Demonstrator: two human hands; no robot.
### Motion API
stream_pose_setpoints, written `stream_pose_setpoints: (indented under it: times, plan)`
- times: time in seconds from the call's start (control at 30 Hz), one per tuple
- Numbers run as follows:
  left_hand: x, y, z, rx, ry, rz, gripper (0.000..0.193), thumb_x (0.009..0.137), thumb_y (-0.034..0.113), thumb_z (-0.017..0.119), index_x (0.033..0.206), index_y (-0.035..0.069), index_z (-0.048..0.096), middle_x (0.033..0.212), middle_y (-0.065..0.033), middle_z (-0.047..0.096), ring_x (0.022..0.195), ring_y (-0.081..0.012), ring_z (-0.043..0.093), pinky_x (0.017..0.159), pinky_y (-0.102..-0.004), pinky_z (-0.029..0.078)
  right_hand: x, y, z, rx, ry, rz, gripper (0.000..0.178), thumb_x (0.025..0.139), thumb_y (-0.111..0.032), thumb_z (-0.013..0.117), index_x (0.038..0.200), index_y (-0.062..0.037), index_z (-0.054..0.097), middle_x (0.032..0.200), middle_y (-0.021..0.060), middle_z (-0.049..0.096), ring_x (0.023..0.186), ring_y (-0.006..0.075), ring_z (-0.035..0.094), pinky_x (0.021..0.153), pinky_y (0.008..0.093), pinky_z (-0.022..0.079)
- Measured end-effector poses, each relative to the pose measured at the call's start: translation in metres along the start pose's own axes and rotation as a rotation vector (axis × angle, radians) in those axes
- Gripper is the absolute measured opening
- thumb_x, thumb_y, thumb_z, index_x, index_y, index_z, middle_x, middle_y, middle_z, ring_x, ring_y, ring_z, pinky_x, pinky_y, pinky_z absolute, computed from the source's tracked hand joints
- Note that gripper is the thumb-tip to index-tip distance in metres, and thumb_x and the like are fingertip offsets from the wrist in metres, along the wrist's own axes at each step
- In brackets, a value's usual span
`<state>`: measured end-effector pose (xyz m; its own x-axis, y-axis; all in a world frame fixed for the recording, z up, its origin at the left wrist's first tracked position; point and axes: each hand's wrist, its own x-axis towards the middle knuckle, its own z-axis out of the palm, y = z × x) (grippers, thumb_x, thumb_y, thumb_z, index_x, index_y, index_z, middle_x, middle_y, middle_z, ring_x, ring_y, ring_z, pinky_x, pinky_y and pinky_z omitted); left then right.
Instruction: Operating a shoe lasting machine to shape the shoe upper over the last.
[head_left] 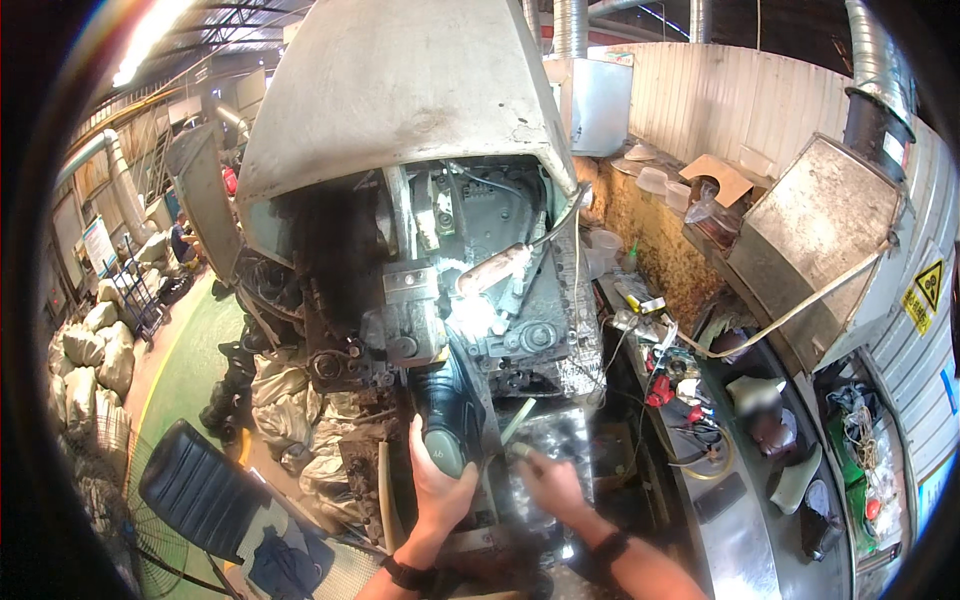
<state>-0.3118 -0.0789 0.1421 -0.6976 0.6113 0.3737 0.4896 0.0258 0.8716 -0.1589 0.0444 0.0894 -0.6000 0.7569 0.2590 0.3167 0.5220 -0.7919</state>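
The dark, shoe-shaped piece (437,392) pointed forward — its rounded green end (443,455) nearest. A pale green strip (518,420) slanted just right of it.

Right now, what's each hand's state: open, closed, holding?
Left hand: closed around a dark, green-ended piece.
Right hand: fingers curled near a pale stick; grip cannot be told.

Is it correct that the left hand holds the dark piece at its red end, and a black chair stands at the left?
Only the colour is wrong: the head view shows a dull green end. The left hand holds the dark piece there; the black chair stands at left.
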Motion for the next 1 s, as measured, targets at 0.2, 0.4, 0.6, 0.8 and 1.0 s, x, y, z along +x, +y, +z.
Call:
stream_pose_setpoints:
  times: [0.2, 0.4, 0.6, 0.8, 1.0]
  plan:
    - [-0.001, -0.002, -0.001, -0.002, -0.003, -0.015, 0.096, 0.074, 0.006, 0.072, 0.151, -0.006, 0.018, 0.148, -0.0296, 0.034, 0.139, -0.0416, 0.036, 0.117, -0.0447, 0.029, 0.000, -0.001, 0.000, 0.033, 0.028, -0.024, 0.028, 0.091, -0.018, 0.065, 0.117, -0.0087, 0.070, 0.069, 0.0168, 0.067, 0.063, 0.0347, 0.067, 0.057, 0.0414, 0.052]
    - [0.000, -0.006, 0.002, 0.059, 0.047, 0.076, 0.097, 0.072, 0.002, 0.071, 0.154, 0.001, 0.018, 0.135, -0.0242, 0.047, 0.124, -0.0341, 0.051, 0.108, -0.0408, 0.039, -0.001, 0.004, 0.005, 0.007, 0.052, -0.026, 0.027, 0.090, -0.017, 0.066, 0.115, -0.0055, 0.070, 0.069, 0.0187, 0.067, 0.064, 0.0356, 0.068, 0.058, 0.0425, 0.053]
    - [-0.001, -0.007, 0.001, 0.057, 0.040, 0.070, 0.097, 0.071, 0.003, 0.071, 0.153, -0.002, 0.018, 0.142, -0.0244, 0.042, 0.131, -0.0347, 0.045, 0.113, -0.0405, 0.034, -0.001, 0.005, 0.007, -0.022, 0.080, -0.019, 0.023, 0.090, -0.017, 0.067, 0.109, -0.0044, 0.070, 0.069, 0.0190, 0.066, 0.064, 0.0370, 0.067, 0.057, 0.0438, 0.053]
    - [0.000, -0.009, -0.001, 0.043, 0.022, 0.061, 0.098, 0.071, 0.004, 0.071, 0.153, -0.005, 0.018, 0.147, -0.0251, 0.037, 0.136, -0.0352, 0.040, 0.115, -0.0403, 0.030, -0.002, 0.003, 0.008, -0.004, 0.087, 0.002, 0.022, 0.092, -0.019, 0.065, 0.108, -0.0051, 0.070, 0.069, 0.0182, 0.067, 0.061, 0.0353, 0.068, 0.055, 0.0432, 0.053]
    - [-0.002, -0.008, -0.001, 0.051, 0.023, 0.071, 0.097, 0.071, 0.004, 0.072, 0.152, -0.006, 0.019, 0.149, -0.0264, 0.034, 0.140, -0.0381, 0.035, 0.118, -0.0419, 0.026, -0.001, -0.006, 0.007, -0.132, 0.084, 0.058, 0.024, 0.091, -0.018, 0.066, 0.110, -0.0052, 0.072, 0.066, 0.0185, 0.066, 0.057, 0.0343, 0.067, 0.054, 0.0414, 0.054]
